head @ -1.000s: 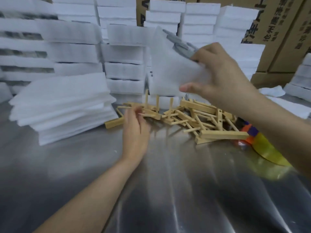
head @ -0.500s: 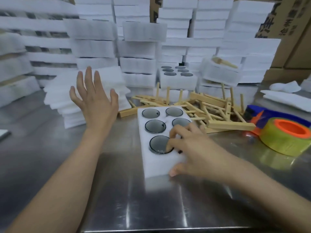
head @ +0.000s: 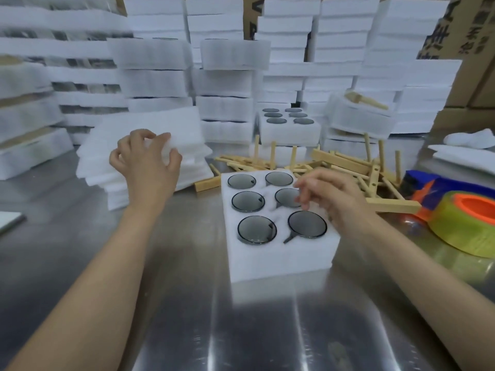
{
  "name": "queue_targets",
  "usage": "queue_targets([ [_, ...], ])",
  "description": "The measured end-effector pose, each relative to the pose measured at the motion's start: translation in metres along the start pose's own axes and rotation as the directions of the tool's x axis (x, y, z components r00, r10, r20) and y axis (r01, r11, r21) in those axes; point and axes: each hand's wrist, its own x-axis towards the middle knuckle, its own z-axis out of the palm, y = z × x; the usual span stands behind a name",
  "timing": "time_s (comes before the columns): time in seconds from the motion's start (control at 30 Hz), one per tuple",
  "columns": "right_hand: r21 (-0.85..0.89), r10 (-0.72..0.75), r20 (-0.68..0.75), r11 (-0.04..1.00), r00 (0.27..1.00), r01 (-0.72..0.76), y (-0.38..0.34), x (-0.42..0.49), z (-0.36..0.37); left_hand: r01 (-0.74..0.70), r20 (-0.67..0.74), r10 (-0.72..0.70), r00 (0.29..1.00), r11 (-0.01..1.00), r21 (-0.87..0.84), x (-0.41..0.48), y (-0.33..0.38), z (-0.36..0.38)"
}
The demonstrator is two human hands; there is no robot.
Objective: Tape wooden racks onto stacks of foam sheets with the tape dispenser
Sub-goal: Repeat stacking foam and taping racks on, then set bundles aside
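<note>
1. The tabletop is brushed metal, glossy with streaked reflections.
2. The foam block is white, matt, softly grained; its round inserts look dark and glassy.
3. The racks are pale bare wood.
4. The tape roll is shiny translucent yellow on an orange plastic core.

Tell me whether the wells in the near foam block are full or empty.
Full: all six round wells in the foam block hold a dark round disc.

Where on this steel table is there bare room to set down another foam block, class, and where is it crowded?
Bare steel table lies in front of the foam block, toward the near edge, and at near left, in front of the foam sheets. Crowded: wooden racks behind, tape dispenser right.
</note>
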Motion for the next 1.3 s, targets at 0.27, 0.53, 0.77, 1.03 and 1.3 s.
queue_targets([
  [0.27,0.093,-0.010,-0.357,0.995,0.934,0.046,0.030,0.006,0.001,0.129,-0.003,-0.135,0.991,0.955,-0.267,0.003,0.009,-0.002],
  [0.53,0.197,0.134,-0.438,0.979,0.889,-0.050,0.040,0.019,0.002,-0.461,-0.313,0.338,0.888,0.644,-0.611,-0.013,0.064,-0.026],
  [0.77,0.591,0.404,-0.070,0.754,0.912,-0.289,0.042,0.010,-0.024,-0.600,-0.051,0.785,0.617,0.428,-0.676,-0.040,0.075,-0.016],
  [1.03,0.284,0.355,-0.106,0.906,0.929,-0.314,0.025,0.010,-0.019,0.224,0.318,0.085,0.944,0.542,-0.810,-0.042,0.093,-0.026],
  [1.3,0.134,0.396,-0.210,0.917,0.894,-0.375,0.020,0.011,-0.011,0.856,0.876,-0.174,0.450,0.362,-0.368,-0.051,0.103,-0.020],
])
